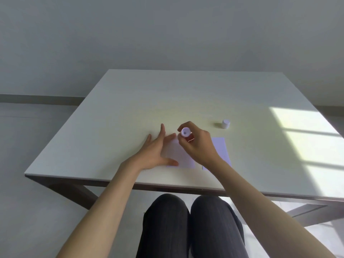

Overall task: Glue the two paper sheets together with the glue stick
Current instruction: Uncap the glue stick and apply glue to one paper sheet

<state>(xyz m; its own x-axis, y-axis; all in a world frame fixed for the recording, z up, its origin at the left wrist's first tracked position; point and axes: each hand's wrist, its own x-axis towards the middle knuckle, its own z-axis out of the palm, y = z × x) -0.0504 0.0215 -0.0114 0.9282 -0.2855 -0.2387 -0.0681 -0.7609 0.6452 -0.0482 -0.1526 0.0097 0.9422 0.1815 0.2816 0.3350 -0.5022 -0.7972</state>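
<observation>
Two pale lilac paper sheets lie side by side near the table's front edge. On the left sheet (181, 155) my left hand (156, 151) rests flat, fingers spread, pressing its left part. My right hand (197, 144) grips the glue stick (185, 132) upright above the left sheet's far right corner, its round white end facing me. The lower tip of the stick is hidden by my fingers. My right wrist covers part of the right sheet (220, 148). The stick's white cap (225, 124) stands alone on the table, beyond the right sheet.
The white table (130, 108) stretches far beyond the sheets. A bright patch of window light (307, 142) falls on its right side. My knees in dark trousers (188, 226) are under the front edge.
</observation>
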